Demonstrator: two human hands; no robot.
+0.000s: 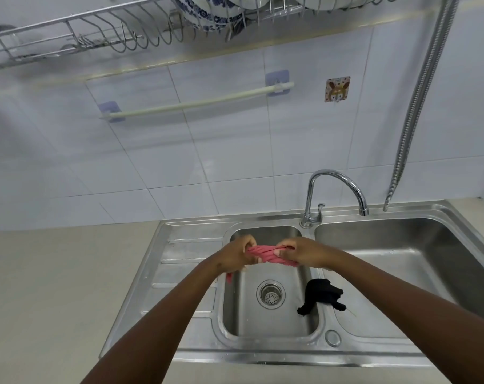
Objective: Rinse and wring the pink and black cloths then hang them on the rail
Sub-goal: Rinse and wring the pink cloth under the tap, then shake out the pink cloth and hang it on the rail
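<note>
Both my hands grip a twisted pink cloth (pixel 265 253) above the small left basin of the steel sink (pixel 191 275). My left hand (pixel 236 254) is shut on its left end, and a short pink tail hangs below that wrist. My right hand (pixel 301 252) is shut on its right end. The black cloth (pixel 319 295) lies bunched over the divider between the two basins, one end drooping into the small basin. A white rail (pixel 196 103) on two blue pads runs bare across the tiled wall above.
A chrome tap (pixel 336 189) stands behind the divider, its spout over the large right basin; no water runs. A drain strainer (pixel 270 294) sits in the small basin. Overhead hangs a wire dish rack (pixel 96 31) with bowls. A metal hose (pixel 420 92) runs down the right wall.
</note>
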